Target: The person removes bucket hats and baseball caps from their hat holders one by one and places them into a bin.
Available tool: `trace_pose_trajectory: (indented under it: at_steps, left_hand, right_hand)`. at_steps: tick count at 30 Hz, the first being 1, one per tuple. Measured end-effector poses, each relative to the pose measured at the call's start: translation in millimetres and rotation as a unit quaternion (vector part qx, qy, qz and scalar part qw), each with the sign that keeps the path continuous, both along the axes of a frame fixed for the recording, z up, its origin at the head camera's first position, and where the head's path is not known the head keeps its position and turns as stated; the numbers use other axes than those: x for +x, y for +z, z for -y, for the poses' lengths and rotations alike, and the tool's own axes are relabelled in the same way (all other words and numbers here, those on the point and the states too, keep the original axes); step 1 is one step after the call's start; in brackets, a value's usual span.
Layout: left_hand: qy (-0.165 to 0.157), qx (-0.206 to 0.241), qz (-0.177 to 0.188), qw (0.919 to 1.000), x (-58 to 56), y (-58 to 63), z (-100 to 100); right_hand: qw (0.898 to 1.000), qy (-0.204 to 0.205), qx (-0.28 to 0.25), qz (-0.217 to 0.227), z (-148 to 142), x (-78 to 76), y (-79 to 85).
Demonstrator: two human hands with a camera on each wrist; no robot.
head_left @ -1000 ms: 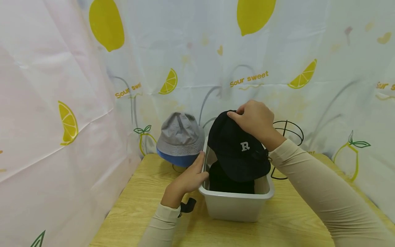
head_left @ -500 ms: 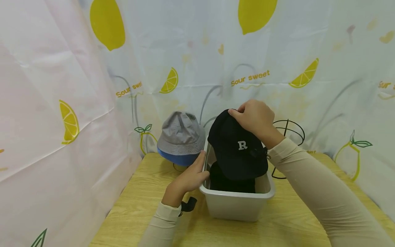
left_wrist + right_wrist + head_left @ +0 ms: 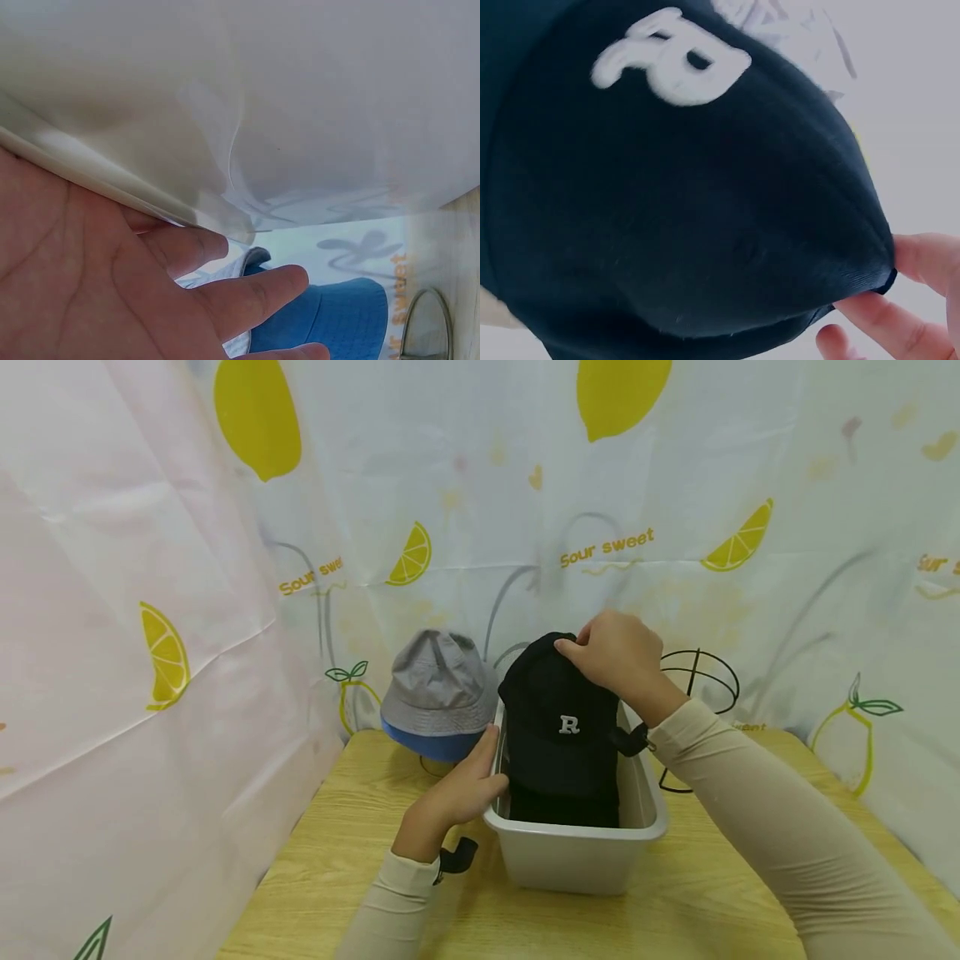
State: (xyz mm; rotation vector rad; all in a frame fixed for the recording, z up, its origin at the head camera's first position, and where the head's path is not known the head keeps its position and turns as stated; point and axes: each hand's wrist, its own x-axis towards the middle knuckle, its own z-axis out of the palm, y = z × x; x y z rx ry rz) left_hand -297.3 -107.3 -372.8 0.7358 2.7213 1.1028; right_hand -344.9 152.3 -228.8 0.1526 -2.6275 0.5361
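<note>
My right hand (image 3: 618,653) pinches the crown of a black baseball cap (image 3: 551,693) with a white letter R on its front. The cap hangs brim-down within the light grey plastic bin (image 3: 566,864). In the right wrist view, thumb and fingers nip the top of the cap (image 3: 705,195). Another black piece of fabric (image 3: 562,810) lies in the bin under the brim. My left hand (image 3: 456,789) rests along the bin's left rim, thumb over the edge. The left wrist view shows its fingers (image 3: 247,300) fairly straight below the bin wall (image 3: 300,112).
Left of the bin, a grey bucket hat (image 3: 438,681) sits over a blue one (image 3: 431,745) on a wire stand. A black wire hat stand (image 3: 697,677) stands behind the bin on the right. A lemon-print curtain (image 3: 480,485) hangs behind the wooden table (image 3: 360,827).
The black cap has swung left and lower into the bin, its brim now over the black fabric. My right hand has dropped slightly; my left hand has stayed at the rim.
</note>
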Motion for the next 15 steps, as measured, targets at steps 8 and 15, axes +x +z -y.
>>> trace_pose_trajectory:
  at_steps: [8, 15]
  left_hand:
    - [0.000, 0.003, -0.004, 1.0000, -0.9, -1.7, 1]
    - [-0.004, 0.004, -0.005, 1.0000, -2.3, -1.6, 1]
  right_hand:
    - [0.999, 0.000, 0.022, 0.032, 0, -5.8, -18.5]
    - [0.998, 0.000, 0.037, 0.055, 1, -9.3, -30.3]
